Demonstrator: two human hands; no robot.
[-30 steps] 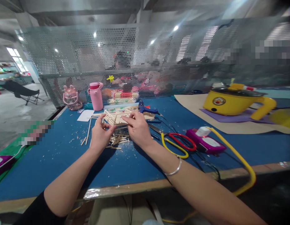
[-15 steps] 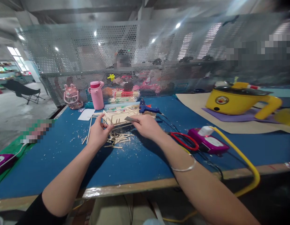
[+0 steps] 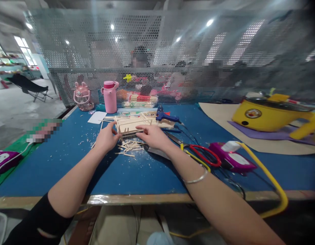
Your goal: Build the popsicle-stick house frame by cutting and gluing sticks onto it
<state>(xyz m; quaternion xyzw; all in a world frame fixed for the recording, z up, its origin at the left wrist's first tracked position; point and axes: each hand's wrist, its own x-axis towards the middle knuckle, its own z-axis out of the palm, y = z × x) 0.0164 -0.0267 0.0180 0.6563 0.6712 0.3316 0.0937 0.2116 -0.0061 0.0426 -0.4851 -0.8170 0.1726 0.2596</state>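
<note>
My left hand grips the left end of a small structure of pale wooden sticks, thumb in front and fingers behind. At its front right side, my right hand pinches the structure between thumb and forefinger. A flat grey blade shows below the right hand, partly covered by it; whether it touches the palm I cannot tell. Short cut stick pieces lie heaped in front of the structure. Just behind the right hand rests a blue glue gun.
Red-and-yellow-handled scissors and a purple power strip lie right, with a yellow cable. Farther right stands a yellow electric pot. A pink bottle, a clear pink jug and packed sticks line the back, before a mesh screen.
The grey blade has left my right fingertips and shows lower, beneath that hand. My right fingers have come onto the stick structure. The left hand keeps its hold; the view has shifted.
</note>
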